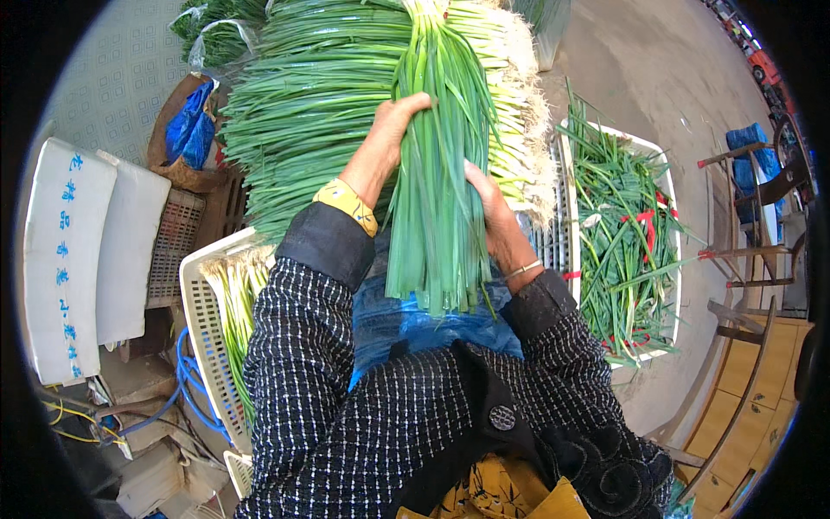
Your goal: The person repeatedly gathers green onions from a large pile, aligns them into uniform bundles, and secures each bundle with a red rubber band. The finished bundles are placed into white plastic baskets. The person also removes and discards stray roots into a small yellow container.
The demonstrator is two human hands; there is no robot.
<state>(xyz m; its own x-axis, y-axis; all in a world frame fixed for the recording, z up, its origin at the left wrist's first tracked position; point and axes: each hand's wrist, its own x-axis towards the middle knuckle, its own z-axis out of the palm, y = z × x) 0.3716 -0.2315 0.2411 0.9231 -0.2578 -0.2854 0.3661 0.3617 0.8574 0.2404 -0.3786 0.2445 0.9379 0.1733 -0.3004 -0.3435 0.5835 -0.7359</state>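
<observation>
A bunch of leafy green scallions (444,194) lies lengthwise before me, its cut leaf ends towards my body and its pale end at the top edge. My left hand (392,126) grips the bunch's left side, thumb on top and fingers hidden behind the leaves. Lower on the right side, my right hand (493,207) holds the same bunch, its thumb against the leaves. Beneath and beyond it spreads a large pile of scallions (311,110), with leaves to the left and pale, rooted ends to the right. A blue plastic cover (434,327) shows under the leaf tips.
At right, a white plastic crate (674,259) holds loose green leaves and red strips. Another crate (201,311) with scallions stands at left, beside a blue hose (188,379) and white foam boxes (71,259). Wooden chair frames (752,253) stand at far right.
</observation>
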